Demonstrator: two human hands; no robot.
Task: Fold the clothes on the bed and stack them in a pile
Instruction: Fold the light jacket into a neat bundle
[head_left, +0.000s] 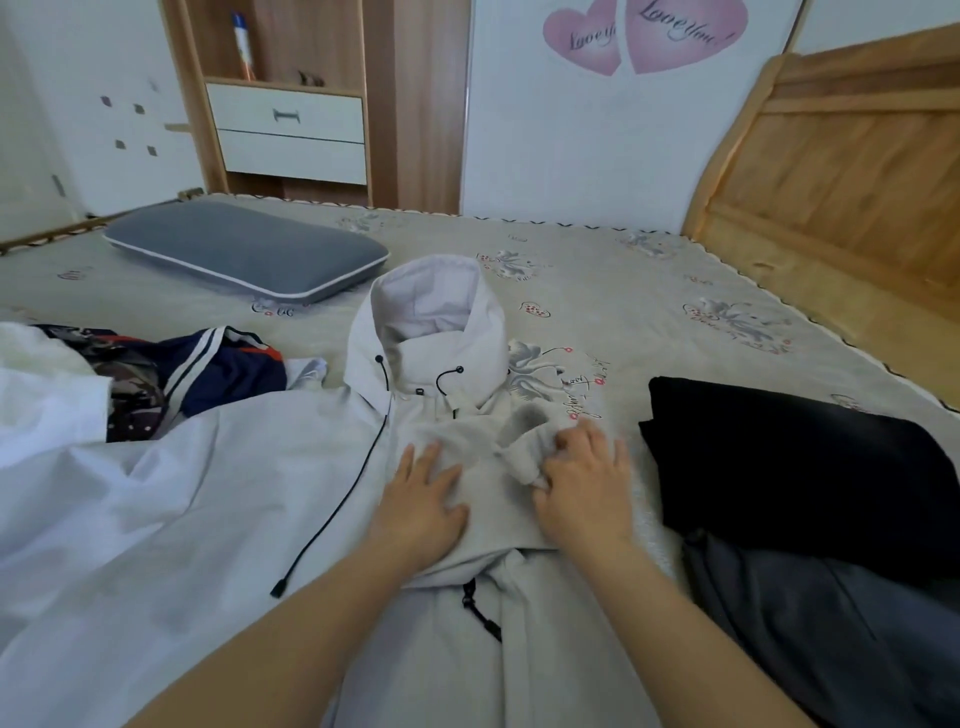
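While light grey hooded jacket (415, 395) lies spread mid-bed (649, 291), hood up toward far edge, both hands work its chest. Left hand (423, 501) flat, fingers spread, pressing fabric. Right hand (584, 486) just beside it, fingers bent onto bunched fold of same jacket; actual pinch cannot tell. Folded black garment (789, 462) right of jacket, dark grey one (831, 623) nearer camera. Unfolded heap at left: white garment (47, 395), navy striped piece (228, 364). Grey pillow (244, 249) far left.
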